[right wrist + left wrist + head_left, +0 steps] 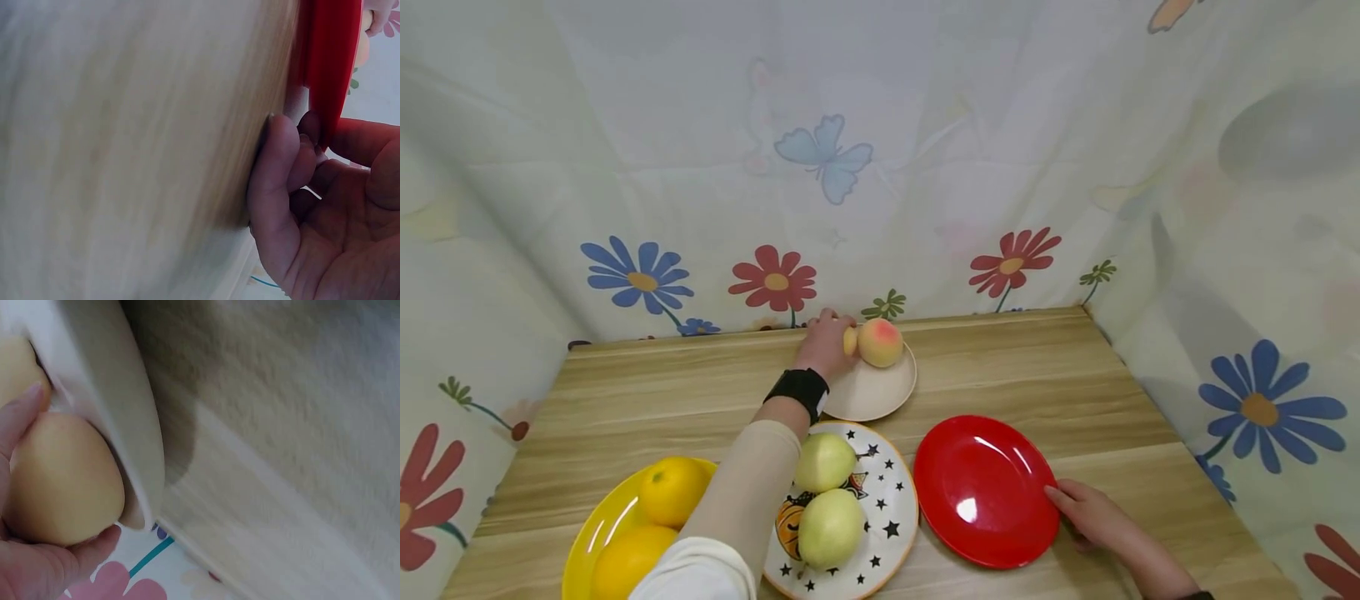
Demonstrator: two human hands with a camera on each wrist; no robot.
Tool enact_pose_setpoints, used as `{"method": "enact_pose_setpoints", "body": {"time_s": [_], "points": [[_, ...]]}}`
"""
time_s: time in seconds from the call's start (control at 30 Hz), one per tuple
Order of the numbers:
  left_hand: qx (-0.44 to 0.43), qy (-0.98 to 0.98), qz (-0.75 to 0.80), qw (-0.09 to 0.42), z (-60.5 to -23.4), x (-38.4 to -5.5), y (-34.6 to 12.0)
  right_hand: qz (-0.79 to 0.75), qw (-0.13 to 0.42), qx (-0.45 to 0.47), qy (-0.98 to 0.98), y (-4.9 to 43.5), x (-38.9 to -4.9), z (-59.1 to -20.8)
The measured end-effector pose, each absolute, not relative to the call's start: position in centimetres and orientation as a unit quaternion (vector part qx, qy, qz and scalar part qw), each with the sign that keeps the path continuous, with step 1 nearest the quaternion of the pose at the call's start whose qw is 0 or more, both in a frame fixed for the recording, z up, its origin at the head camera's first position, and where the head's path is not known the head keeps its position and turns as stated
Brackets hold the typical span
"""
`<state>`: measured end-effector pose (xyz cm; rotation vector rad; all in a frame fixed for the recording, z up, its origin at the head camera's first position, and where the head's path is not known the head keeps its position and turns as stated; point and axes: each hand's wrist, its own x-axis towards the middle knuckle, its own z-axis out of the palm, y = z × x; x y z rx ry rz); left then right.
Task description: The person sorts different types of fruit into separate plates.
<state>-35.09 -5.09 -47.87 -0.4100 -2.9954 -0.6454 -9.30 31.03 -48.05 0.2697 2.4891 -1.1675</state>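
My left hand (pixel 826 346) reaches to the back of the table and grips a peach (pixel 69 481), with thumb and fingers curled round its sides. In the head view that peach is mostly hidden by the hand. A second peach (pixel 881 342), blushed pink on top, sits right beside it on a small cream plate (pixel 876 396). At the right, my right hand (pixel 1093 517) pinches the rim of a red plate (pixel 988 492). In the right wrist view the thumb lies over the red rim and the other fingers curl beneath it, close to the tabletop.
Two yellow-green fruits (pixel 831 529) lie on a star-patterned plate (pixel 891 492) in the middle front. Left of it, partly behind my left arm, a yellow plate (pixel 580 558) holds orange fruits (pixel 673 492). A flower-printed curtain (pixel 880 208) borders the wooden table (pixel 647 400).
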Motion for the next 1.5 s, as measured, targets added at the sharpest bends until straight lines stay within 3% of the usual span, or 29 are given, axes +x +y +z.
{"method": "enact_pose_setpoints", "body": {"time_s": [0.6, 1.03, 1.5], "points": [[-0.106, -0.958, -0.266, 0.026, -47.4, -35.6, -5.1, -0.411, 0.192, 0.104, 0.885, 31.0, -9.4, -48.3], [-0.160, -0.948, -0.271, 0.045, -43.6, -34.2, -4.9, -0.400, 0.196, 0.109, 0.889, 30.9, -9.5, -48.1], [-0.242, -0.926, -0.287, 0.032, -39.9, -31.1, -1.8, -0.404, 0.200, 0.098, 0.887, 31.1, -9.4, -48.2]]}}
